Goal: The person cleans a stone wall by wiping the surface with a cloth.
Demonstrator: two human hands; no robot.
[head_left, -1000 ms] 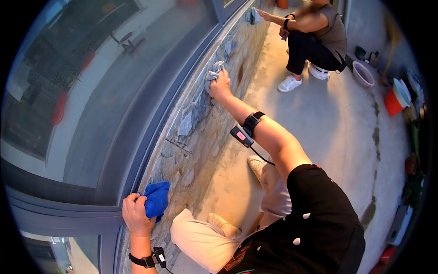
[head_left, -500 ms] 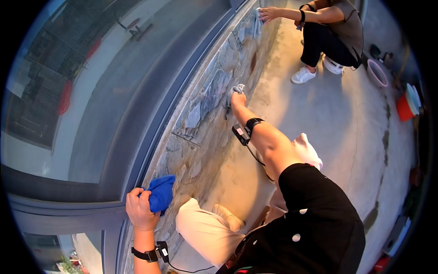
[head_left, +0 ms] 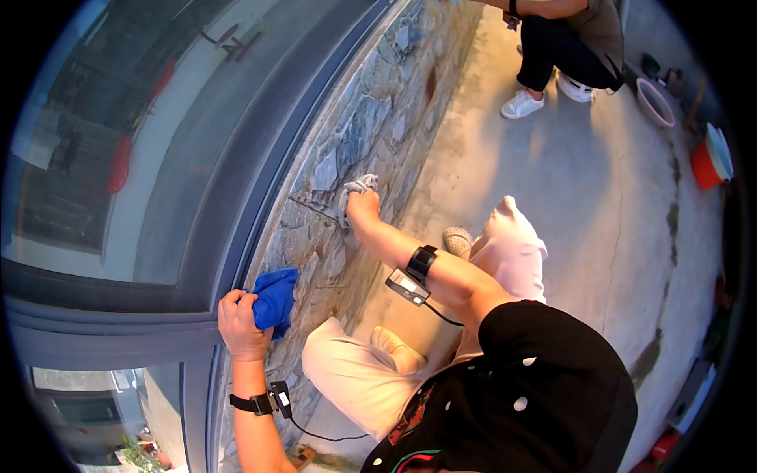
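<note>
In my left hand (head_left: 243, 323) is a bunched blue cloth (head_left: 274, 299), held by the window frame (head_left: 206, 335) above the stone wall. My fingers are closed round one side of it and the rest hangs loose. Further along, my right hand (head_left: 363, 211) grips a crumpled grey cloth (head_left: 359, 184) and presses it to the face of the stone wall (head_left: 378, 102). Part of that cloth is hidden behind my fingers. Both my wrists wear black straps with small cabled boxes.
Another person (head_left: 564, 39) crouches on a low seat by the wall's far end. A pink basin (head_left: 654, 102) and a red bucket (head_left: 704, 167) stand at the right. Glass panes (head_left: 197, 118) run along my left. Concrete floor (head_left: 568, 173) lies beside the wall.
My right hand has moved down and left along the stone wall with the grey cloth, closer to me. My left hand still holds the blue cloth, slightly higher in view.
</note>
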